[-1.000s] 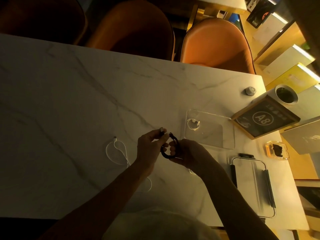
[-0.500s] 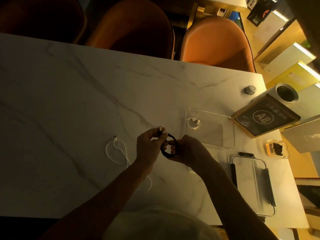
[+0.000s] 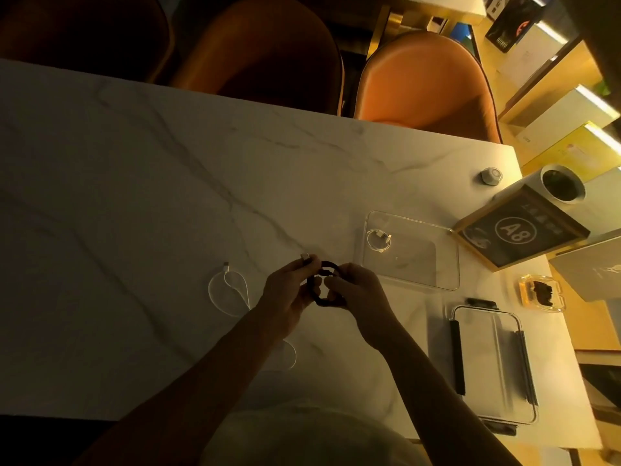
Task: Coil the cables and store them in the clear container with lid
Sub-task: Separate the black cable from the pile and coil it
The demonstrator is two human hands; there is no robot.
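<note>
Between both hands' fingers [image 3: 331, 283], the coiled black cable [image 3: 317, 294]; pinched.

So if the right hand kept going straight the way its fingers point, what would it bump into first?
The right hand points left toward the left hand, across the black cable coil that both hands hold. It would probably meet the left hand first; depth is hard to judge.

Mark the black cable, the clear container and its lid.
black cable [image 3: 317, 299], head view, lower arc of the coil
clear container [image 3: 447, 264], head view, bare floor
lid [image 3: 487, 358], head view, clear centre panel
</note>
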